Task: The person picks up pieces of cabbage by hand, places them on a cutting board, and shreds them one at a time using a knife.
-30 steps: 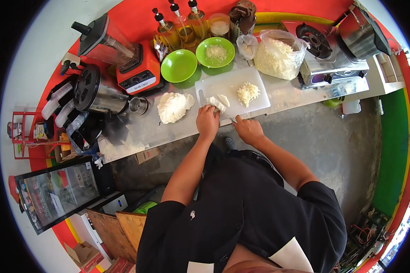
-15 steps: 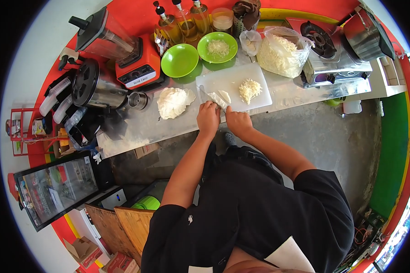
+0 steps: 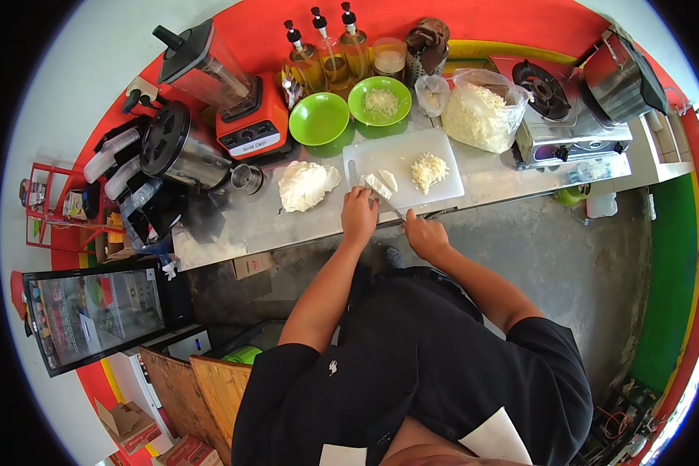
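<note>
My right hand grips a knife at the near edge of a white cutting board, its blade slanting toward the white pieces. My left hand is curled at the board's near left edge, its fingertips against a pale white block. Another white piece lies beside that block. To the right on the board is a pile of finely cut white shreds. Left of the board, a crumpled white bundle rests on the metal counter.
Behind the board stand a green bowl, a second green bowl holding shreds, and a plastic bag of shreds. A gas stove is at right. A red blender and a steel container stand at left.
My right hand has moved right and nearer my body, drawing the knife back from the white pieces. My left hand stays near the block. The view has shifted slightly.
</note>
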A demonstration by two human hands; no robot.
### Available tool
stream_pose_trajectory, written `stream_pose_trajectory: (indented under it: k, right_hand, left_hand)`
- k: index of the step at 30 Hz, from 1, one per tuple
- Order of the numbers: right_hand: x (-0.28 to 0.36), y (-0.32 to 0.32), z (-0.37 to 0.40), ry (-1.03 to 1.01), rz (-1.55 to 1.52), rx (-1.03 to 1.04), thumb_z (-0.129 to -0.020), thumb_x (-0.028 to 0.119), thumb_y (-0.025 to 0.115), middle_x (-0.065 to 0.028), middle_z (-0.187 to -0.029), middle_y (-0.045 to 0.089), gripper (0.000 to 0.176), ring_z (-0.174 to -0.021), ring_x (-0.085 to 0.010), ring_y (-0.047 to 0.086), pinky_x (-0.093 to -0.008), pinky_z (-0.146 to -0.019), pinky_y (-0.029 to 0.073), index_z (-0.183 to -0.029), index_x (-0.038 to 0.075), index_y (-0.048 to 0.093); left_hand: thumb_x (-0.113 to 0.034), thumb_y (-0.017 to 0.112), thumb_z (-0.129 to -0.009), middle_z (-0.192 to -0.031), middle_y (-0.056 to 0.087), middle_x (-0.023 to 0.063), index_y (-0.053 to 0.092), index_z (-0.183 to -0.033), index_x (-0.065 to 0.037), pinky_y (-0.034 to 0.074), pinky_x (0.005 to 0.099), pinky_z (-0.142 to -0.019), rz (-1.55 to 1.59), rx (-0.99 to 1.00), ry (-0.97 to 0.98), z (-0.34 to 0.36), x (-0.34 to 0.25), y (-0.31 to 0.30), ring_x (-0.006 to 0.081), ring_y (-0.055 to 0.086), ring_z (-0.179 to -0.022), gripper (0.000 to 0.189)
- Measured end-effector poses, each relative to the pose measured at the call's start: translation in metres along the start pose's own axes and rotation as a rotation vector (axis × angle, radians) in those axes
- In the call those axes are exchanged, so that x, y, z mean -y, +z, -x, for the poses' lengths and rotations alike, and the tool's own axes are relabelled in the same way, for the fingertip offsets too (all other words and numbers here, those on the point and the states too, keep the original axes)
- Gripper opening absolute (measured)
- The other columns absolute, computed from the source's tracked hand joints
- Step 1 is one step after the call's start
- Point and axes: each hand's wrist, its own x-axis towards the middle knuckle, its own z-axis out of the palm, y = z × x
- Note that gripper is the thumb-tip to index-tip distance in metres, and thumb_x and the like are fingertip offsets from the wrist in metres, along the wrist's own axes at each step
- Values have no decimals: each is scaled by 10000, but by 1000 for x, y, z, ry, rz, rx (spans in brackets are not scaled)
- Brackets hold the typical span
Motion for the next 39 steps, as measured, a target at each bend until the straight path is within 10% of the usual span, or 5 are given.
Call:
stream_pose_trajectory:
  k: [25, 39]
  right_hand:
    - [-34, -23, -3, 139, -447, -83, -1027, 357, 535, -317, -886, 682, 356, -873, -533, 645, -618, -777, 494, -1111, 12, 534]
    - [-50, -11, 1, 118, -515, -163, -1009, 335, 578, -281, -851, 682, 321, -847, -500, 646, -608, -753, 480, -1035, 14, 580]
  left_hand:
    - [-25, 718, -769, -1093, 650, 94, 722, -1034, -67, 459, 452, -987, 64, -6, 382, -41, 10, -4, 337, 578, -1103, 268]
    - [-154, 757, -823, -1091, 691, 73, 722, -909, -105, 439, 437, -899, 91, 149, 125, -53, 33, -28, 297, 601, -1118, 105]
